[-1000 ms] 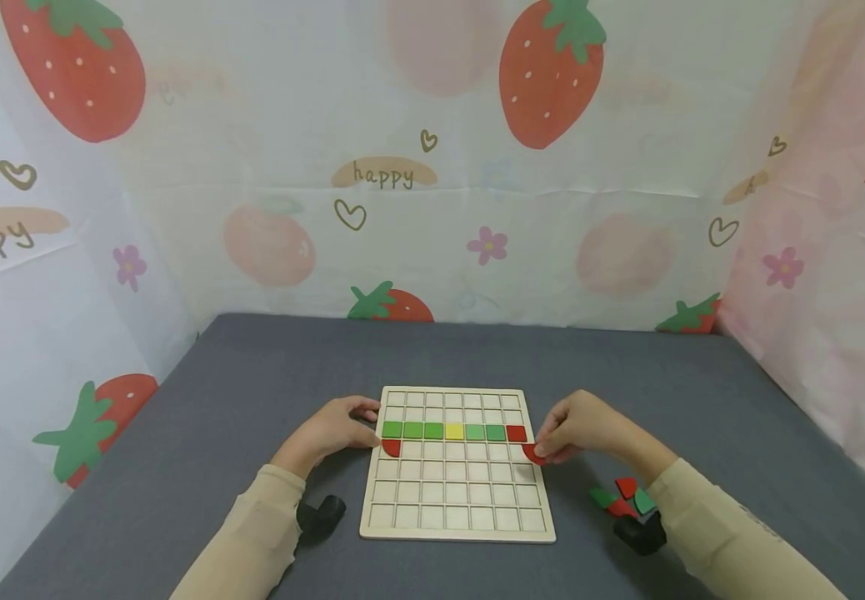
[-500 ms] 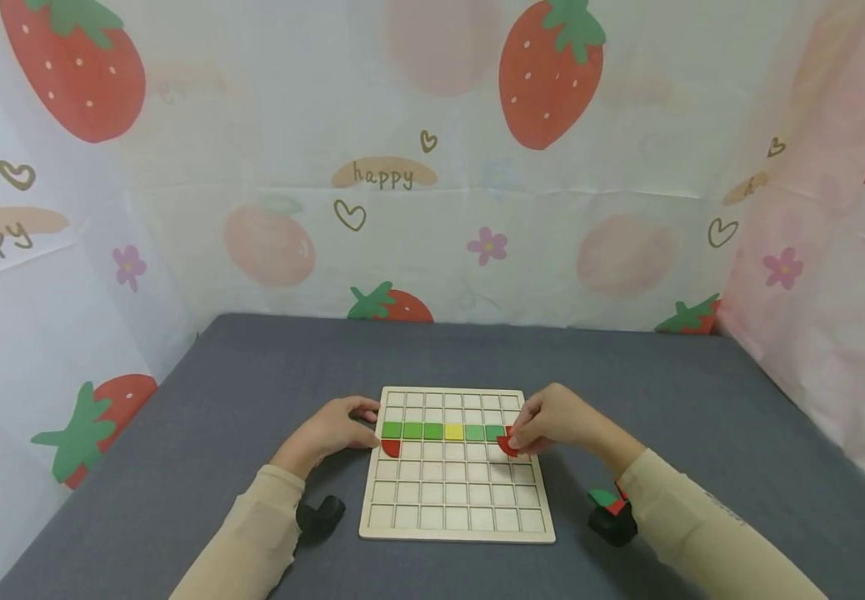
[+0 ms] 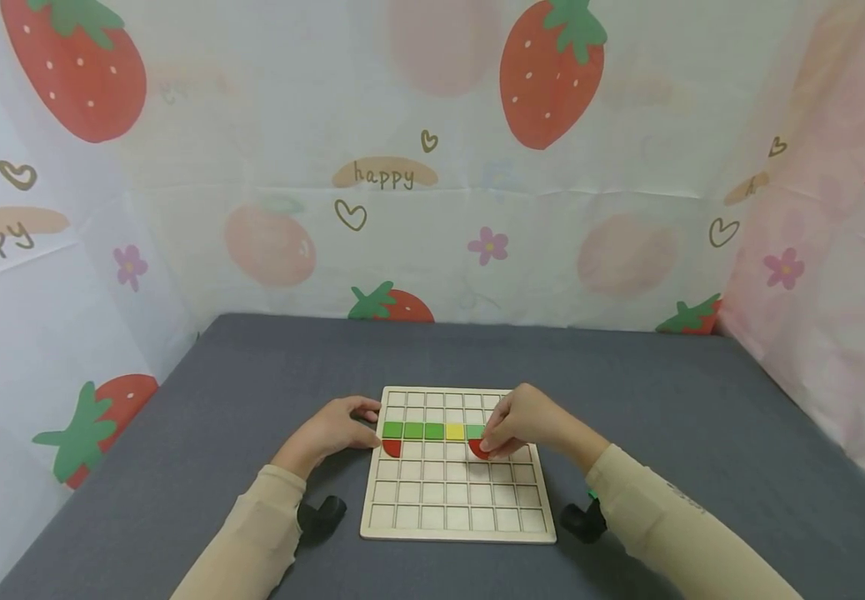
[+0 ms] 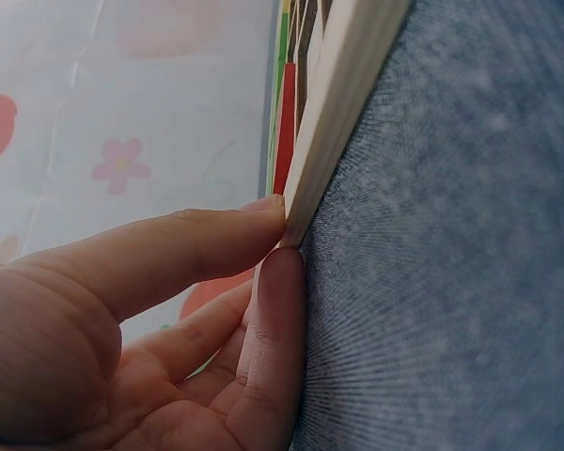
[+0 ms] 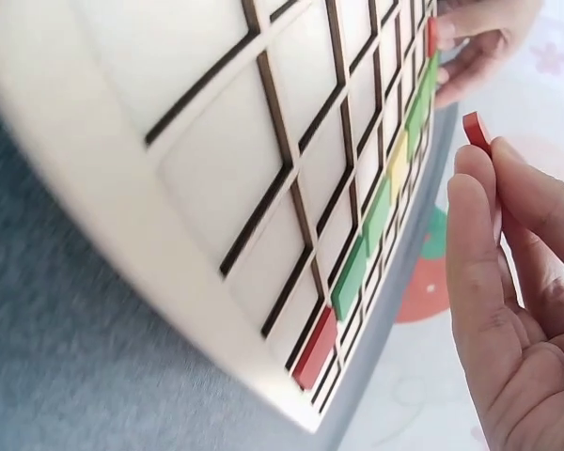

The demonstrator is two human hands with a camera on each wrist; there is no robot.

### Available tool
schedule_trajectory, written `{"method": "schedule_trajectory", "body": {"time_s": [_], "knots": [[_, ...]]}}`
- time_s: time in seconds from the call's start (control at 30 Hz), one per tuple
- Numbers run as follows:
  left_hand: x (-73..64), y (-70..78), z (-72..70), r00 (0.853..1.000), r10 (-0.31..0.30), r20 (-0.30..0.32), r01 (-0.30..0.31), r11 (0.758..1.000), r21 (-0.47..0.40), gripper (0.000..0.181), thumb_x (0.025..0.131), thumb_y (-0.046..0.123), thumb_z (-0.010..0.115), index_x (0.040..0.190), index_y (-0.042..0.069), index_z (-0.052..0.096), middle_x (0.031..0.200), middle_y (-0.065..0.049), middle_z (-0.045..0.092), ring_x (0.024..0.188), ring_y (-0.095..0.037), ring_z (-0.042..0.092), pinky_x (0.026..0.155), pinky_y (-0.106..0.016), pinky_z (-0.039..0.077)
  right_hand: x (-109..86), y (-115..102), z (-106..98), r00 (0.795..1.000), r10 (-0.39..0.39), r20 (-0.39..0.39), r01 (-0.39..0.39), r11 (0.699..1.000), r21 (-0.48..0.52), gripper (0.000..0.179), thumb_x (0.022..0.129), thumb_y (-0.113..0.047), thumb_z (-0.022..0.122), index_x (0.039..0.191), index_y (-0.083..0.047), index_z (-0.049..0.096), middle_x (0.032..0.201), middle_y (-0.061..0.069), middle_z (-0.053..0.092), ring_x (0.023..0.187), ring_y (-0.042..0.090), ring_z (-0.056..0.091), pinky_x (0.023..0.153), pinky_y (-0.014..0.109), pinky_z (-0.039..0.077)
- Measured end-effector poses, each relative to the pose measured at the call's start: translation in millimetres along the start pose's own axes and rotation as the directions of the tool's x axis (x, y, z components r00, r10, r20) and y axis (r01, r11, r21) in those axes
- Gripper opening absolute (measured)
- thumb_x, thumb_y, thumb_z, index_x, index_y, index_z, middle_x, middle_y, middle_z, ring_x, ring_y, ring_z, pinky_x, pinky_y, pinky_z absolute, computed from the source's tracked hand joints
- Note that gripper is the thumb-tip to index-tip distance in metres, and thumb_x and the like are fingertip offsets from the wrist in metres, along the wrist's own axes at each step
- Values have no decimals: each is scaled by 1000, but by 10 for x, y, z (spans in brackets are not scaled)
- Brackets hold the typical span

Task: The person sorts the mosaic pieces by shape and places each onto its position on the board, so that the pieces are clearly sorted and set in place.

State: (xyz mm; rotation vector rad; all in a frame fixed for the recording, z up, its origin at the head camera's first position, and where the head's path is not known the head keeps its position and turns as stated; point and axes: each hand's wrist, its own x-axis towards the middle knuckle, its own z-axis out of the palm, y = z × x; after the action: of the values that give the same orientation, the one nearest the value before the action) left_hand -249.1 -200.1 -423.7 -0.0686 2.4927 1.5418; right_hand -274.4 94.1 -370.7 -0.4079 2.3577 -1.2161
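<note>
Backdrop (image 3: 417, 242) with "happy" (image 3: 384, 175) behind board (image 3: 432, 517)

Board (image 3: 458, 535): pale wooden grid, flat, its left edge pinched by your left hand (image 3: 333, 431).
Held piece (image 3: 478, 450): red, curved-edged, pinched above the board by your right hand (image 3: 522, 423).
Squares (image 3: 454, 432): green, yellow and red, in one row.
Other red piece (image 3: 392, 449): rounded, leftmost cell, just nearer you.

right hand (image 3: 524, 421) with red piece (image 3: 477, 450) — farther left over board (image 3: 457, 537)
</note>
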Motion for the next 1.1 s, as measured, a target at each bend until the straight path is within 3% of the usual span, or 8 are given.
{"method": "schedule_trajectory", "body": {"time_s": [0.33,0.57,1.1], "knots": [[-1,4,-2,1000,-9,1,9,1000,-13,60,80,-4,73,137,-3,54,119,-17,57,90,-18,60,79,-31,54,91,-108,157,1000,25,0,-25,999,43,8,77,0,81,82,3,76,78,11,75,70,26,75,71,40,61],[-6,13,-1,1000,-16,-5,15,1000,-12,60,79,-5,73,136,-3,54,117,-17,57,90,-18,60,78,-30,54,173,-158,248,999,35,-16,-35,999,28,7,77,-2,82,80,0,77,78,11,75,65,20,73,68,36,61],[2,0,-4,1000,-15,1,15,1000,-19,61,80,-6,73,137,-3,54,118,-17,57,89,-18,60,77,-30,55,277,-292,379,999,48,-11,-47,998,38,5,77,2,80,78,1,76,73,11,75,70,28,75,68,38,61]]}}
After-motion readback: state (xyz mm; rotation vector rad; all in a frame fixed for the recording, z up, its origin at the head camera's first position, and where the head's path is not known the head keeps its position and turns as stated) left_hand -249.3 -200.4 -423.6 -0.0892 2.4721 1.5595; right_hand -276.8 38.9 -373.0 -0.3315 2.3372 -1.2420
